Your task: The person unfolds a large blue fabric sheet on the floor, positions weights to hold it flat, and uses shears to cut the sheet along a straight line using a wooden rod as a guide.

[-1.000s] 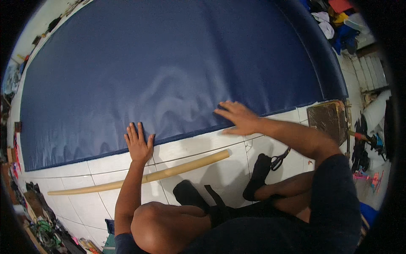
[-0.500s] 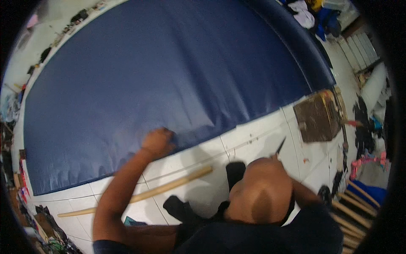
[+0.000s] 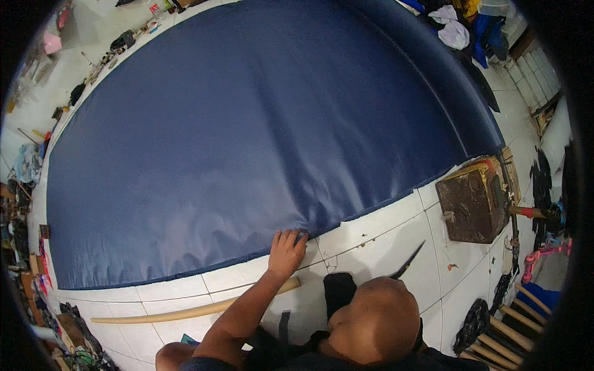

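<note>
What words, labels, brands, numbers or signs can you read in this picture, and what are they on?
None that I can quote.
Clear item with a red mark at the top edge: too small to read.
Clutter along the left rim: too small and blurred to tell if any is lettered.
Blue sheet and tan pole: no lettering visible.

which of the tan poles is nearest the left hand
The single long pole lying apart on the white tiles, its right end near the left hand; the other poles are bunched at the picture's lower right.
</note>
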Available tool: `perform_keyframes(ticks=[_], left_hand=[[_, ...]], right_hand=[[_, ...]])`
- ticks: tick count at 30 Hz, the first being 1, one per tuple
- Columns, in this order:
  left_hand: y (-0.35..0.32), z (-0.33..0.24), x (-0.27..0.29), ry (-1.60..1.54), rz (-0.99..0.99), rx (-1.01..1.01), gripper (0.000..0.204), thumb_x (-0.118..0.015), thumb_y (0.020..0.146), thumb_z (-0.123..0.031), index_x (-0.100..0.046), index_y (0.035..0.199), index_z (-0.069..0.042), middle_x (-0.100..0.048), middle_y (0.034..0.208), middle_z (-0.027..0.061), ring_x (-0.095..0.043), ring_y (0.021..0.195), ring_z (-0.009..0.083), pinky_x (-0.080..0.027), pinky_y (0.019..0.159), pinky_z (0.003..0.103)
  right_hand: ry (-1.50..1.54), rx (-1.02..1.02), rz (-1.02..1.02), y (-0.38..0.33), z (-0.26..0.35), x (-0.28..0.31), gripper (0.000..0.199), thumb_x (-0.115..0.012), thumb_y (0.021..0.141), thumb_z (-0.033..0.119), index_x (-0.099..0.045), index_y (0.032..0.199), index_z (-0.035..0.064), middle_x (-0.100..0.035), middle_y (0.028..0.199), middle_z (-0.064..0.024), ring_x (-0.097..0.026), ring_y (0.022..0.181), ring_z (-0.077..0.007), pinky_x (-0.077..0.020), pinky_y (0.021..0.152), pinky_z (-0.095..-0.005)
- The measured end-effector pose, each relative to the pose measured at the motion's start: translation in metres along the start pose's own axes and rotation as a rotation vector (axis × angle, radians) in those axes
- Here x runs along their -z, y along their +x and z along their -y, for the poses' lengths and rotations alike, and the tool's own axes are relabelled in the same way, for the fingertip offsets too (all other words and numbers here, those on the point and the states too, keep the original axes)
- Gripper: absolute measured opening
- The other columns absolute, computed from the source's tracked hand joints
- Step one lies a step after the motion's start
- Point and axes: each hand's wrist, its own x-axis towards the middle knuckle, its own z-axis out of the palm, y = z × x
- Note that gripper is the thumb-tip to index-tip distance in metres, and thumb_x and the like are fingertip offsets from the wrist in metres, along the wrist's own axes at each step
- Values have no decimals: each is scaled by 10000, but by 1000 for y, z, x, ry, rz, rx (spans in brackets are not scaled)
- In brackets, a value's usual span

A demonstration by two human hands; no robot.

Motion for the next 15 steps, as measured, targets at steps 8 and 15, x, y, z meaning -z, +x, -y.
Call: perform_keyframes(ticks=[8,15], left_hand=[[9,-10,-2,4,5,131,337,-624,818,-122,-667,1149,-80,-599,1044,89,-580,1013,275,-453,976,474],[17,-13,-3,-86,-26,95,336,-671,820,-96,-663,1156,-81,-625,1037,107,-586,1024,344,-455,998,471]], right_hand=[[-25,209,764,-14,15,65,407,-724,835,346,-556,934,-11,-629,787,-148,-621,748,-290,-490,683,-396],[150,264,1391,-26,62,85,397,-697,862,366,-551,915,1,-613,756,-126,-602,714,-258,-474,654,-377]])
